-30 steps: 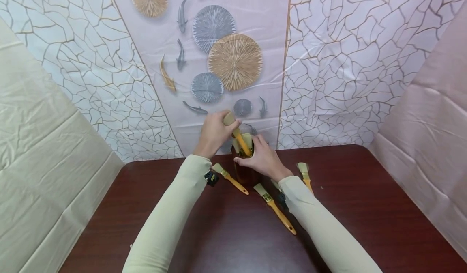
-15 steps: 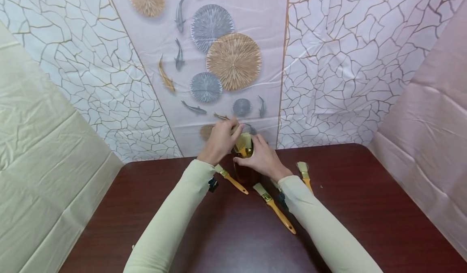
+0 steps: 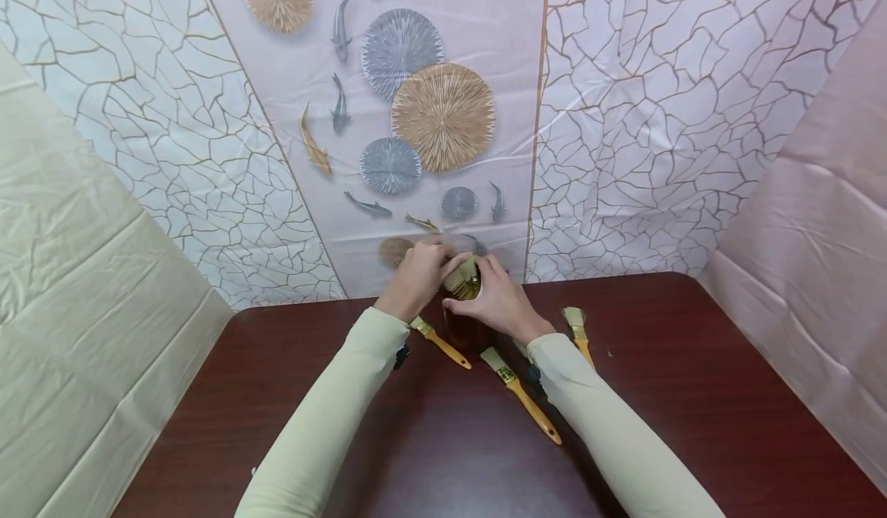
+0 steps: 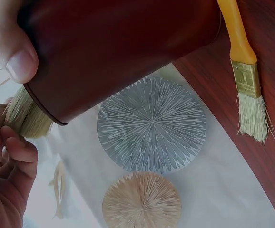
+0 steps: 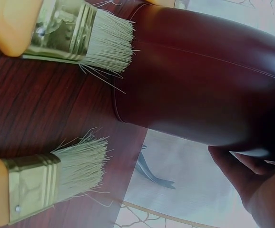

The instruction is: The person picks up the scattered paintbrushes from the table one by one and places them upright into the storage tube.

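On my feed the left hand [image 3: 414, 275] seems to pinch the bristles of the upper brush [image 4: 28, 116] at the mouth of the dark red holder [image 4: 123, 52]. Right hand [image 3: 500, 300] grips the holder's upper wall, thumb at the rim. Holder stands at the back of the table [image 3: 443, 456], in front of the patterned backdrop [image 3: 603, 141]. I judge the step as seating this brush handle-down; its bristles stick out past the rim. Next move calls for loosening the left fingers and lifting them clear, right grip steady. Can't count the bristle heads in the mouth; fingers cover part. Also around: side brush [image 3: 443, 343] just left of the holder, front brush [image 3: 523, 397] before it, outer brush [image 3: 579, 335] to the right, covered brush [image 5: 44, 183] mostly under the right wrist. Those nearest the base could get nudged if the holder shifts.
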Available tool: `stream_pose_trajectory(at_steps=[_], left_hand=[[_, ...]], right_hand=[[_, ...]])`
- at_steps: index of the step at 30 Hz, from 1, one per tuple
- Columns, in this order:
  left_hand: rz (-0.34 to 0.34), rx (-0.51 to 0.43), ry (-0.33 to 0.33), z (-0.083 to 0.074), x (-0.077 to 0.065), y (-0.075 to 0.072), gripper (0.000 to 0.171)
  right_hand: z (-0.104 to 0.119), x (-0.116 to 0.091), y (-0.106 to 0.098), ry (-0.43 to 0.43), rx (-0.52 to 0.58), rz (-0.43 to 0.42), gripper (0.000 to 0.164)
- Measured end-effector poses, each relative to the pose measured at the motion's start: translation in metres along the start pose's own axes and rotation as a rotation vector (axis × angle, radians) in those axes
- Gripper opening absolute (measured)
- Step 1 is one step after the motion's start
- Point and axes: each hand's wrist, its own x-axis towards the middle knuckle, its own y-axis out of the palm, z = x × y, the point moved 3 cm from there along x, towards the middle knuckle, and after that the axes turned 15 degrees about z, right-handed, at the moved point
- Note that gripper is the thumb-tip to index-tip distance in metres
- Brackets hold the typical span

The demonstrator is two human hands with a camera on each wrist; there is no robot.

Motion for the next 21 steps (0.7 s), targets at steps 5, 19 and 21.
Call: stream_pose_trajectory(at_steps=[5, 19, 21], left_hand=[[-0.034, 0.007, -0.018, 0.003, -0.006, -0.003, 0.027], [0.015, -0.344, -0.355, 0.027, -0.06, -0.035, 0.037], [0.054, -0.365, -0.421, 0.035, -0.07, -0.022, 0.039]], right_hand=[[0.002, 0.001, 0.002, 0.007, 0.001, 0.004, 0.103], [0.0, 0.003, 0.002, 0.028, 0.003, 0.021, 0.108], [-0.001, 0.003, 0.002, 0.028, 0.008, 0.026, 0.109]])
